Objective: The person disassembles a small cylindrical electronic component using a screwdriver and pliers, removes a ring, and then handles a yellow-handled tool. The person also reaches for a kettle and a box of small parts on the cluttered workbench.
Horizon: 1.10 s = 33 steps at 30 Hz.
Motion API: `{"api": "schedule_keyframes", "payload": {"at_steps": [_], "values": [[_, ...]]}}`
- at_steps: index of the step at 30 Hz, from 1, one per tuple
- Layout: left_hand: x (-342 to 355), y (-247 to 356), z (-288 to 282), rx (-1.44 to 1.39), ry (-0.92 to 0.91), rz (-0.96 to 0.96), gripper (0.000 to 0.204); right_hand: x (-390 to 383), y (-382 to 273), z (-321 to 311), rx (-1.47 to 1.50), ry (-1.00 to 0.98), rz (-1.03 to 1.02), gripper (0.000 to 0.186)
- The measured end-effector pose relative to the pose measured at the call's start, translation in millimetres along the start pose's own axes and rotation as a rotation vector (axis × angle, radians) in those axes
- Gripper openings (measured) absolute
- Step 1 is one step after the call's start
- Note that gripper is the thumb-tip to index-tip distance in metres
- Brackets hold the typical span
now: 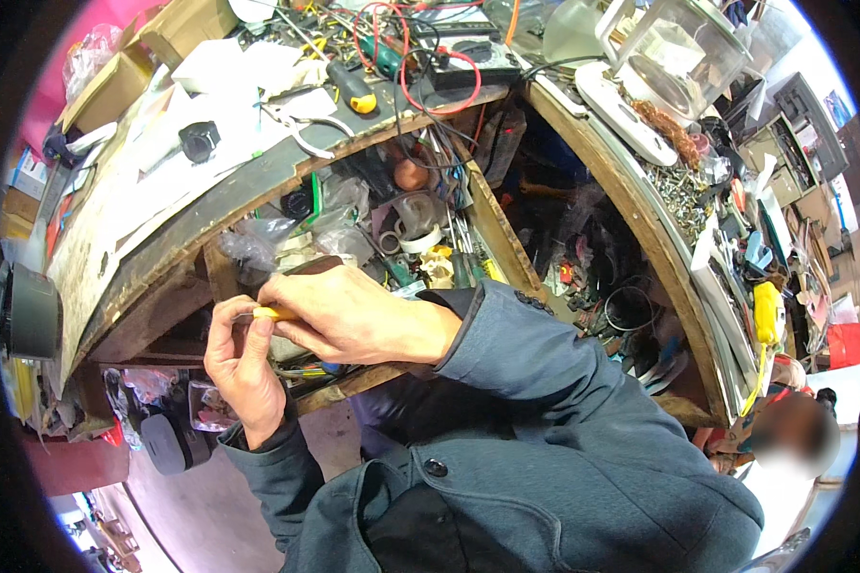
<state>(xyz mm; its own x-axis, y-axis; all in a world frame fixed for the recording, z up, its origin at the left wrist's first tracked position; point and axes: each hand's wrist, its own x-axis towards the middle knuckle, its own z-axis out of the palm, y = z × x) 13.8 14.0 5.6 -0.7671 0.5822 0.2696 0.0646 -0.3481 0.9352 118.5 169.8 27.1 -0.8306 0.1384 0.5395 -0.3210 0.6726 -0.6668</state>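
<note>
My L thumb + index pinch the L end of a small yellow piece [275, 313]; my R fingers, bunched, grip its R end. So piece is btwn L hand [249, 372] & R hand [358, 310], over open drawer [499, 224], twd its L side. Print on blue-white box [29, 175] by tabletop [258, 183] L edge: too small to read. Drawer's front rim runs below my R wrist; pliers [302, 143] + screwdriver [351, 86] nr tabletop's front edge, beyond my knuckles.

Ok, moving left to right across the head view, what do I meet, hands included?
Black cylinder, left hand, small yellow piece pinched between both hands, right hand, clear plastic container, yellow gadget, red thing near the right rim.
</note>
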Motion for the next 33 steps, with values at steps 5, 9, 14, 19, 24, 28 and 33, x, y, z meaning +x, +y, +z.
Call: {"api": "schedule_keyframes", "payload": {"at_steps": [5, 9, 14, 19, 24, 28, 33], "values": [[1, -9, -6, -0.07, 0.025, -0.023, 0.022, -1, 0, -2, 0.036, 0.032, -0.022, 0.027], [8, -10, -5, -0.198, 0.067, 0.034, 0.021, -1, -3, -11, 0.098, -0.012, 0.04, 0.043], [19, -6, 1, -0.165, 0.082, 0.081, 0.017, -2, 17, -11, -0.238, 0.078, 0.082, 0.031], [39, 8, 15, -0.033, -0.071, 0.144, 0.012, -8, 33, -23, -0.557, 0.059, 0.265, 0.018], [54, 6, 24, 0.005, -0.115, 0.14, 0.008, -32, 43, -64, -0.863, 0.021, 0.515, 0.014], [46, -5, 24, -0.047, -0.082, 0.07, 0.009, -60, 57, -87, -1.027, -0.068, 0.575, 0.017], [36, -1, 23, -0.079, -0.109, 0.06, 0.011, -65, 70, -90, -0.816, -0.315, 0.745, 0.029]]}}
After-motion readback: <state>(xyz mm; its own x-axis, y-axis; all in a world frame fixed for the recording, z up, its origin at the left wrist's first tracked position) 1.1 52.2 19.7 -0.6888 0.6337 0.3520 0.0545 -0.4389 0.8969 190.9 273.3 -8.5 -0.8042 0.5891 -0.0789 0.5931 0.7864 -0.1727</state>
